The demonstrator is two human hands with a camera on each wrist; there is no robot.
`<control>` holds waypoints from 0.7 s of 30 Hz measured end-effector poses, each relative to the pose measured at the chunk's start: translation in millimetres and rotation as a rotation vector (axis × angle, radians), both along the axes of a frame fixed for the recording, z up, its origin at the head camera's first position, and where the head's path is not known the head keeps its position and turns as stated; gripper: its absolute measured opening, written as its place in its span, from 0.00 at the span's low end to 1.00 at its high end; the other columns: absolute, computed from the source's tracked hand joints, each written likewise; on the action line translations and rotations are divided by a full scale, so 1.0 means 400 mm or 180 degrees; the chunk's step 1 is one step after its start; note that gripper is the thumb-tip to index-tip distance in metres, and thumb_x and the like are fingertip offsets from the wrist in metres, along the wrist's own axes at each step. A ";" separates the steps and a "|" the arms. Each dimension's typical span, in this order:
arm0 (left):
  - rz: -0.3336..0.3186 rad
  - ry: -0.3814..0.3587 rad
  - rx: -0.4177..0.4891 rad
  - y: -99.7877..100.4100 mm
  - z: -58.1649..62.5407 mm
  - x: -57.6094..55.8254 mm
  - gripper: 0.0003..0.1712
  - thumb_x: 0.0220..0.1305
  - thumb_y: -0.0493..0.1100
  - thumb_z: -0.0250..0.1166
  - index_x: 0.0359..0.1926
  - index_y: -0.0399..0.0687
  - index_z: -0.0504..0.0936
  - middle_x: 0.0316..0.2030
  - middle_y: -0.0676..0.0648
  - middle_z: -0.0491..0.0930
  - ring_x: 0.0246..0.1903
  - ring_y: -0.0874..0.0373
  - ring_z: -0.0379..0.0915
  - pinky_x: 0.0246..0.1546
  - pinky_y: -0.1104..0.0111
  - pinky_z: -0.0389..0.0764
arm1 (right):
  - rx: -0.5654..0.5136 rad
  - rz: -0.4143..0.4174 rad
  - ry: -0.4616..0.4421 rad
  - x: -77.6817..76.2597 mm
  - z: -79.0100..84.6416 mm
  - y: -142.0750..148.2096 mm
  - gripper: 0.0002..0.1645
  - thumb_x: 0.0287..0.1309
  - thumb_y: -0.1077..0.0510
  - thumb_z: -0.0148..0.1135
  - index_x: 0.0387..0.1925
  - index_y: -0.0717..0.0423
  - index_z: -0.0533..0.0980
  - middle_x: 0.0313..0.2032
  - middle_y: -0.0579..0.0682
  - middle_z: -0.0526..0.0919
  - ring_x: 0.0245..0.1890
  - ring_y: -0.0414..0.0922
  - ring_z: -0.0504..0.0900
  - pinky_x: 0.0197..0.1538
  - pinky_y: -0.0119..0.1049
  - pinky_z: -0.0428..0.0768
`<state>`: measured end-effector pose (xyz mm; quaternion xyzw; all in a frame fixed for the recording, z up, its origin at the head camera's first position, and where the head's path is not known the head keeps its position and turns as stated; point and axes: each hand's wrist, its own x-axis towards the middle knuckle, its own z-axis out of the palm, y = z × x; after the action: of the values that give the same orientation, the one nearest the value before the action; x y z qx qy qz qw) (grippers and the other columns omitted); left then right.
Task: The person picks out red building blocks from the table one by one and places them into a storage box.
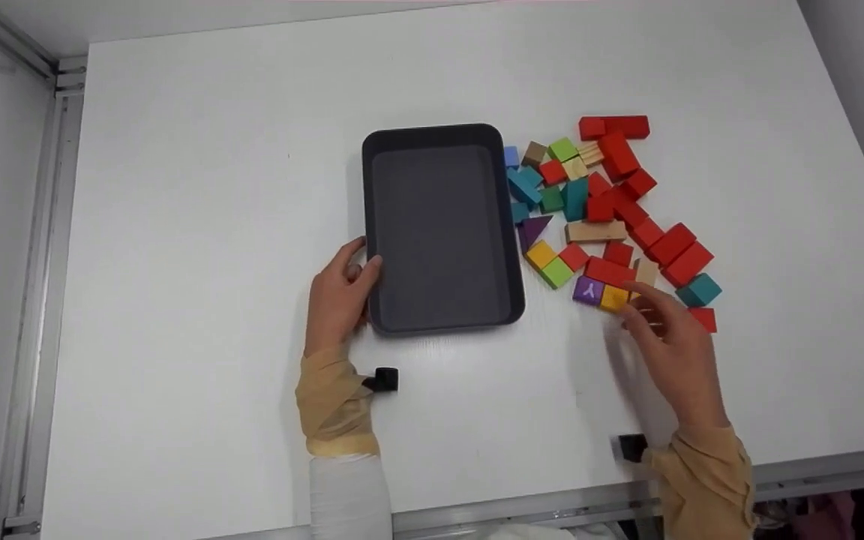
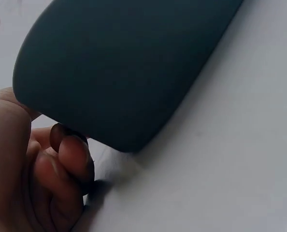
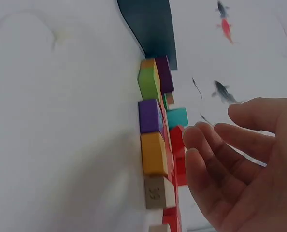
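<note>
A dark grey rectangular tray point(image 1: 439, 232) is on the white table, its inside bare. My left hand point(image 1: 340, 296) grips its left side near the front corner, thumb at the rim and other fingers on the outer side. In the left wrist view, the tray's dark outer wall point(image 2: 119, 67) rises beside the curled fingers. My right hand point(image 1: 672, 345) hovers at the front of a spread of wooden blocks, fingers loosely bent and apart, holding nothing. Closest to its fingertips are a yellow block point(image 1: 613, 298), a purple block with a white mark point(image 1: 588, 291) and a plain wood block point(image 3: 159, 192).
Several red blocks point(image 1: 672, 244) form the right side of the spread. Teal blocks point(image 1: 526, 186), a purple triangle point(image 1: 535, 231) and a lime block point(image 1: 556, 272) lie close by the tray's right wall. A teal block point(image 1: 699, 289) sits at the right edge.
</note>
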<state>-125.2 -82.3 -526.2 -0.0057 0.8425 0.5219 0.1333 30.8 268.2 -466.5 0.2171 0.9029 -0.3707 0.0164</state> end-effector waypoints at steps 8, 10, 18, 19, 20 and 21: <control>0.0143 0.0002 -0.0041 -0.016 0.010 0.005 0.30 0.55 0.66 0.54 0.57 0.65 0.69 0.17 0.51 0.63 0.14 0.57 0.59 0.18 0.67 0.63 | 0.0280 -0.0521 -0.0271 0.011 0.017 0.107 0.34 0.55 0.40 0.54 0.62 0.45 0.62 0.51 0.50 0.69 0.49 0.49 0.68 0.45 0.41 0.72; 0.0139 -0.0005 -0.0039 -0.019 0.011 0.007 0.30 0.55 0.66 0.54 0.57 0.65 0.69 0.17 0.50 0.64 0.14 0.57 0.59 0.18 0.67 0.64 | 0.0327 -0.0649 -0.0312 0.016 0.017 0.129 0.34 0.55 0.40 0.53 0.61 0.48 0.63 0.53 0.52 0.68 0.50 0.51 0.68 0.43 0.41 0.72; 0.0145 0.0079 -0.0173 -0.039 0.017 0.004 0.31 0.55 0.66 0.54 0.58 0.62 0.70 0.16 0.50 0.64 0.13 0.56 0.59 0.17 0.67 0.63 | 0.0192 -0.0629 -0.0768 0.042 -0.024 0.153 0.42 0.53 0.40 0.55 0.63 0.57 0.56 0.60 0.63 0.54 0.50 0.58 0.67 0.35 0.39 0.77; 0.0152 0.0080 -0.0184 -0.040 0.018 0.003 0.31 0.54 0.67 0.54 0.57 0.62 0.70 0.16 0.50 0.64 0.13 0.57 0.59 0.18 0.67 0.63 | 0.0153 -0.0574 -0.0835 0.044 -0.030 0.154 0.44 0.53 0.40 0.56 0.64 0.58 0.55 0.60 0.64 0.52 0.50 0.60 0.66 0.35 0.41 0.77; 0.0158 0.0075 -0.0178 -0.039 0.017 0.003 0.32 0.54 0.67 0.54 0.57 0.62 0.70 0.15 0.50 0.65 0.12 0.57 0.59 0.17 0.67 0.64 | 0.0128 -0.0524 -0.0880 0.044 -0.036 0.155 0.45 0.53 0.40 0.57 0.65 0.58 0.53 0.61 0.65 0.51 0.50 0.61 0.66 0.35 0.43 0.78; 0.0162 0.0058 -0.0166 -0.037 0.016 0.002 0.32 0.54 0.68 0.54 0.57 0.63 0.70 0.15 0.50 0.66 0.11 0.57 0.60 0.16 0.67 0.64 | 0.0125 -0.0485 -0.0912 0.045 -0.040 0.158 0.46 0.52 0.40 0.57 0.65 0.59 0.53 0.61 0.66 0.51 0.50 0.61 0.66 0.35 0.45 0.78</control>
<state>-124.6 -97.2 -519.9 -0.0258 0.8565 0.5031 0.1122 48.6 331.2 -482.6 0.3359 0.8793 -0.3184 0.1126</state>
